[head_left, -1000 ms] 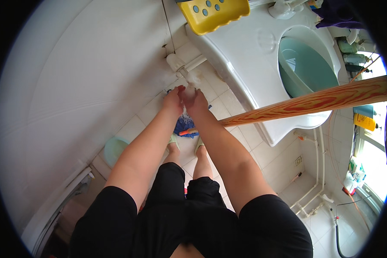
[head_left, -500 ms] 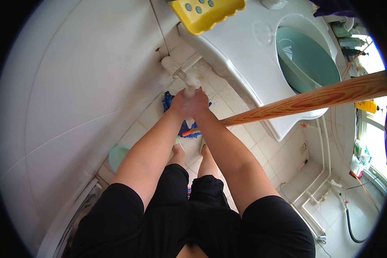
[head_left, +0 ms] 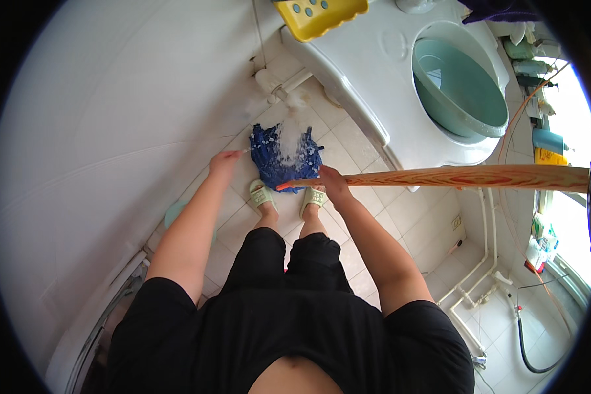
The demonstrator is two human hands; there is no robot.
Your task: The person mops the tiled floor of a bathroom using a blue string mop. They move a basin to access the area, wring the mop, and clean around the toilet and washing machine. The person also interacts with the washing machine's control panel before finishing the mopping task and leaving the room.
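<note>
My left hand [head_left: 224, 163] is near the wall, apart from the mop. Its fingers are drawn together, with a small pale bit at the tips that I cannot make out. My right hand [head_left: 335, 185] closes around the wooden mop handle [head_left: 466, 177] low down, just above its orange end. On the floor in front of my feet lies the blue mop head [head_left: 266, 157], its strips spread out. A blurred white splash [head_left: 290, 141] and white flecks cover its middle; whether this is water or foam is unclear.
Ahead to the right stands a white washbasin [head_left: 368, 98] with a green tub [head_left: 433, 98] in it. A yellow tray [head_left: 322, 16] sits at its far left. White pipes [head_left: 489, 243] run along the right wall. My green slippers [head_left: 259, 195] are close to the mop.
My hands were together over the mop with something whitish between them. They have parted, left toward the wall, right to the handle. The handle's near end swung lower, and white spread over the mop.
</note>
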